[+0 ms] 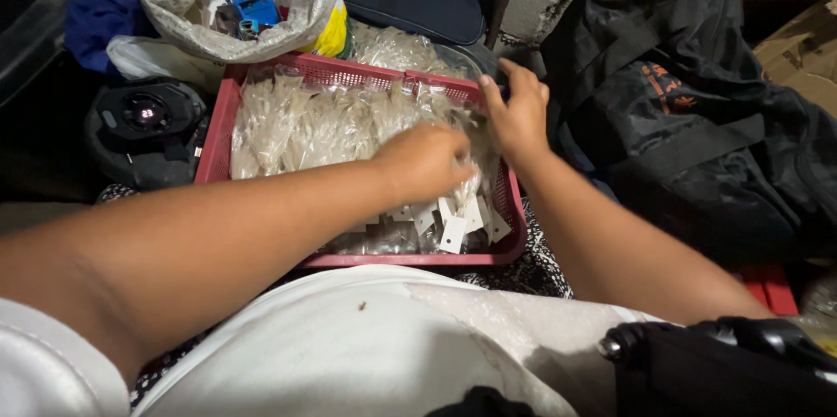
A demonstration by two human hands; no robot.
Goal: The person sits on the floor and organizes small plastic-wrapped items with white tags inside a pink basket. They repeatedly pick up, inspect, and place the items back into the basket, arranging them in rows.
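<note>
Head cam, close, looks down over lap at red basket (514, 247).

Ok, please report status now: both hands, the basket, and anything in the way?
Left hand in the red basket, on clear plastic packets. Right hand at the far right rim. Black bag close on the right.

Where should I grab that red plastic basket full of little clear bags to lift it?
Grip the red plastic basket by its two short side rims, coming from left and right. The rims are bare and stiff, but the small clear plastic bags heaped inside would probably slip.
</note>
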